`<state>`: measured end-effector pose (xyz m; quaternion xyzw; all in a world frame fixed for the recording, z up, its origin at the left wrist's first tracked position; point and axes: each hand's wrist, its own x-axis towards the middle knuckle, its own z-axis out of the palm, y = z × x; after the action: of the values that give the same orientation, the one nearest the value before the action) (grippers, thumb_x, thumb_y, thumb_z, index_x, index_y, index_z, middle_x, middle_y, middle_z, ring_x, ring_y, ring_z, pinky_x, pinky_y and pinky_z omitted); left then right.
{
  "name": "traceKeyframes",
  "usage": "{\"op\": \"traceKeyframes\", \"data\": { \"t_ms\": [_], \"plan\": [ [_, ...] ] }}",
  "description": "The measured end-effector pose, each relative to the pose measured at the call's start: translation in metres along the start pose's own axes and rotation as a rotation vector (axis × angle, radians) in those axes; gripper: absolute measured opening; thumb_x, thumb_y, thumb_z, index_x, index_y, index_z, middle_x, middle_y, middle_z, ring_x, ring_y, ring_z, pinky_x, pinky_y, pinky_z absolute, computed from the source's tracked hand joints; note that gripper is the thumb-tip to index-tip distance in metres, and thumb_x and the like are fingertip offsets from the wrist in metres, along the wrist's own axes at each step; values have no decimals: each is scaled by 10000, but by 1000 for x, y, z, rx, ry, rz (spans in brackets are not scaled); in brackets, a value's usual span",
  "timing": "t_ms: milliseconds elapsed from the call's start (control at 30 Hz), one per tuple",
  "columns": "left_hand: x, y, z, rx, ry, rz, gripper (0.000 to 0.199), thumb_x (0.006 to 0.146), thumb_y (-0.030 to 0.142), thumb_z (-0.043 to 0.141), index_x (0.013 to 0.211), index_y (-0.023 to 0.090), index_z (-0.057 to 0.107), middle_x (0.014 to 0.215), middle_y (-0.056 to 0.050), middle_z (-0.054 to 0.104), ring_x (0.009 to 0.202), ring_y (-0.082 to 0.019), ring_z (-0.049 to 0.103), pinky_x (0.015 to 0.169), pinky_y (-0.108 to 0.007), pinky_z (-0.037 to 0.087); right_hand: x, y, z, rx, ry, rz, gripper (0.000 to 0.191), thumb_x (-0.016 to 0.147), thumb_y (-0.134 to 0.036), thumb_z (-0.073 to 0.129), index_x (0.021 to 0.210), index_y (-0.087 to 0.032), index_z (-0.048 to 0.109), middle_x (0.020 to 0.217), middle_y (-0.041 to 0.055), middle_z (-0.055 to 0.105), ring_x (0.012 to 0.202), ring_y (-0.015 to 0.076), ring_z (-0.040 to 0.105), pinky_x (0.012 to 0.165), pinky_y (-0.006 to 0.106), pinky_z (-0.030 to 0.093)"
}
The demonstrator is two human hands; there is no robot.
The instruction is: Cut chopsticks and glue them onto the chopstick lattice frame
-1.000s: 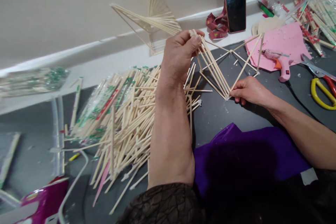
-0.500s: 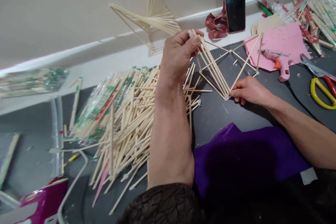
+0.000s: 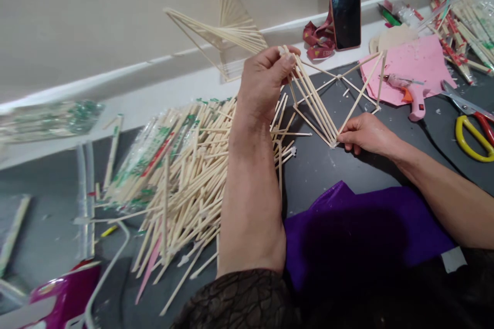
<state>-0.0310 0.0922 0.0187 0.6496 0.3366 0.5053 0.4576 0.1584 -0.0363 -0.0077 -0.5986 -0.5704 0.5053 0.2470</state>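
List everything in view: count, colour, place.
stick frame: one, pale, between hands
stick model: one, pale, against wall
loose sticks: many, pale, left of frame
wrapped sticks: many, pale, left and right
phone: one, black, by wall
ribbon: one, red, beside phone
sheets: count unclear, pink, right
glue gun: one, pink, partly on sheets
scissors: one pair, yellow-red handles, right
cloth: one, purple, front
unclear item: one, magenta, lower left
table: one, grey, beneath
left hand: one, bare, frame's top
right hand: one, bare, frame's corner

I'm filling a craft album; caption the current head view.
Left hand and right hand hold a stick frame beside a pink glue gun.
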Motion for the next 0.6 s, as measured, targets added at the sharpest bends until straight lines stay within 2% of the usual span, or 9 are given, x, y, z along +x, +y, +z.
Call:
{"op": "traceKeyframes", "data": {
  "t_ms": [133,367,600],
  "plan": [
    [1,-3,-2,15,-17,-1,56,831,275,676,865,241,705,664,7,606,578,-132,525,650,-323,505,0,-1,0,-8,3,12,126,772,-204,640,676,-127,670,529,-8,617,373,51,494,401,187,375],
    [-1,-3,-1,30,8,4,209,778,407,739,879,230,695,705,-12,637,660,-167,605,713,-372,567,1,3,-1,-6,-2,-6,136,772,-235,641,689,-134,678,538,-8,621,382,64,510,405,203,385],
    [1,-5,-2,31,-11,-9,150,802,365,711,878,239,686,711,5,625,761,-194,666,777,-402,570,-1,1,-1,-2,-1,9,124,777,-212,633,688,-135,672,540,-14,611,384,55,506,410,193,382]
  ]
}}
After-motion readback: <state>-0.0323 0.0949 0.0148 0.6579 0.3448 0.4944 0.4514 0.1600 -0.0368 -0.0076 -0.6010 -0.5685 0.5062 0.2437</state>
